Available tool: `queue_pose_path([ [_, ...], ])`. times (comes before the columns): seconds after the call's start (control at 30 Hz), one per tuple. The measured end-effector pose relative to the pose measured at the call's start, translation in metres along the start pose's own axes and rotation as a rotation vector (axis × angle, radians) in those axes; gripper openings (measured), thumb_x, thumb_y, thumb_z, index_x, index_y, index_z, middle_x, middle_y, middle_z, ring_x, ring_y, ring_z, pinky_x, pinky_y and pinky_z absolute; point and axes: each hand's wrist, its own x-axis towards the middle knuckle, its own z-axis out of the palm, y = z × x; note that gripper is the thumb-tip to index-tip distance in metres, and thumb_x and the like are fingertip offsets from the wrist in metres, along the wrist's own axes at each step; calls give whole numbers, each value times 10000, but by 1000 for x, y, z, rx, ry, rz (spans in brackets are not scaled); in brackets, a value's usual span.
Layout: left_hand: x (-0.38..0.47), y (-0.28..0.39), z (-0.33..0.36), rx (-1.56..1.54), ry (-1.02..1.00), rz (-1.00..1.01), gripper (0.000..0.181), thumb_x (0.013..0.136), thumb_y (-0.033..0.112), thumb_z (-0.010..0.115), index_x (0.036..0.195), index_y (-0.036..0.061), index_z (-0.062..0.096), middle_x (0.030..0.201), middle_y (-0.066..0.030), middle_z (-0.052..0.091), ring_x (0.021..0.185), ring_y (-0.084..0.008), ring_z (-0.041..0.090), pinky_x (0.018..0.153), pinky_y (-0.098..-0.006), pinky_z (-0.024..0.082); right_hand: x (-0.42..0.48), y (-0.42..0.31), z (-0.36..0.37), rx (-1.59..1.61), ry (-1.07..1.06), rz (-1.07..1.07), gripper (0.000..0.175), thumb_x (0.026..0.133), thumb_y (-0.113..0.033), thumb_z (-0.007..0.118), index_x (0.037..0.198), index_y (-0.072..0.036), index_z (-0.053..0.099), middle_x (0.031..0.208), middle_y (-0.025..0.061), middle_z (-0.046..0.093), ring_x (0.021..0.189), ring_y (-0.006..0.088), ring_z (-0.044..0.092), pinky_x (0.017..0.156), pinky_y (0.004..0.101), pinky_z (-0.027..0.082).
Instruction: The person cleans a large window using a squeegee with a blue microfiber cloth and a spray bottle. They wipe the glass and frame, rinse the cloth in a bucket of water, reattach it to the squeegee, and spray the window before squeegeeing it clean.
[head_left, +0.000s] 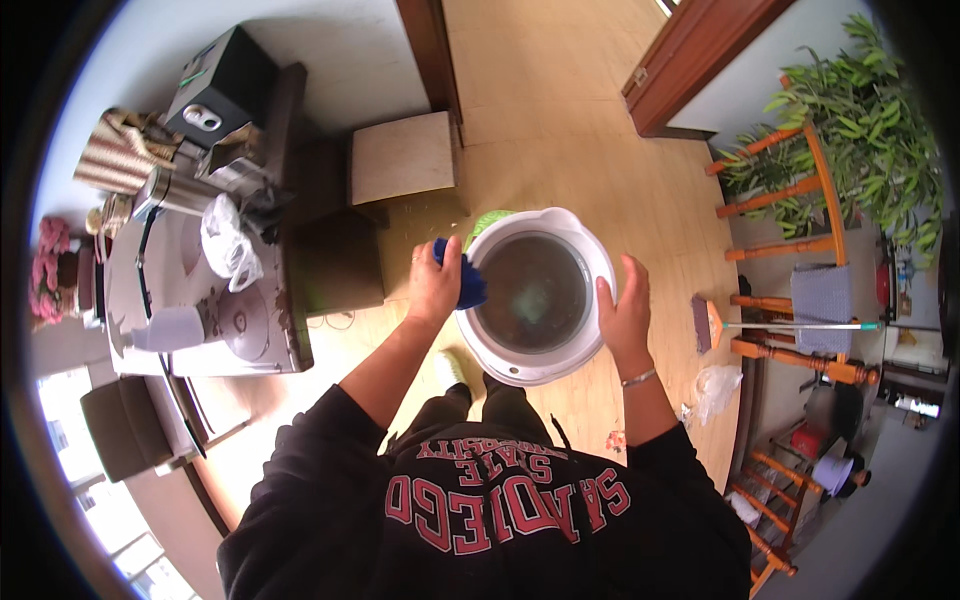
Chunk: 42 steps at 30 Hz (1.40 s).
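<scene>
In front of my legs stands a white plastic tub (491, 365) with murky water (534, 292) in it. My left hand (435, 281) is closed around a dark blue cloth or brush (470, 283) at the tub's left rim; which of the two it is, I cannot tell. At the right rim is my right hand (626, 311), thumb and fingers apart, the thumb close to or on the rim; nothing shows in its palm. Part of a green patterned object (491, 219) shows behind the tub's upper left edge.
Left, a table (281, 330) bears a spray bottle (169, 330), a white plastic bag (225, 244) and a black speaker (221, 86). Right are a broom (705, 324), a clear plastic bag (716, 391), a wooden chair (829, 187) and a leafy plant (870, 142). A low stool or box (405, 157) stands ahead.
</scene>
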Motion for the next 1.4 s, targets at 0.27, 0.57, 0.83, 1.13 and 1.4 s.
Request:
queue_pose_path([
  [0.27,-70,52,4,-1275,-890,-838,336,979,388,400,1038,112,582,1018,-115,637,937,-273,627,866,-441,526,-12,-160,-19,186,-256,-724,499,882,-438,608,1259,-113,572,1375,138,460,1307,367,411,1052,502,348],
  [0.57,-121,76,-15,-1169,-859,-749,328,1002,401,420,1108,133,578,1091,-60,618,999,-167,602,886,-346,512,-17,-178,-44,248,-181,-855,248,836,-232,661,981,-78,532,1036,137,533,955,339,526,879,488,424],
  [0.83,-139,79,22,-1211,-412,-564,509,1014,522,280,1265,153,526,1266,-49,565,1162,-202,532,963,-417,447,8,-170,-26,186,-67,-585,146,894,-173,587,989,-63,564,1048,119,590,976,326,555,839,456,409],
  [1.13,-149,127,51,-1167,-644,-538,380,932,519,443,1131,213,549,1049,-26,616,871,-194,642,635,-357,536,69,-132,-123,151,-381,-1274,483,853,-536,594,1133,-150,521,1092,107,496,1007,301,525,820,414,490],
  [1.4,-151,150,63,-1033,-348,-408,355,915,578,451,874,242,561,714,63,568,530,-128,521,401,-271,325,83,-135,-110,353,-309,-1059,147,877,-189,588,870,-62,516,835,138,522,652,326,570,551,421,473],
])
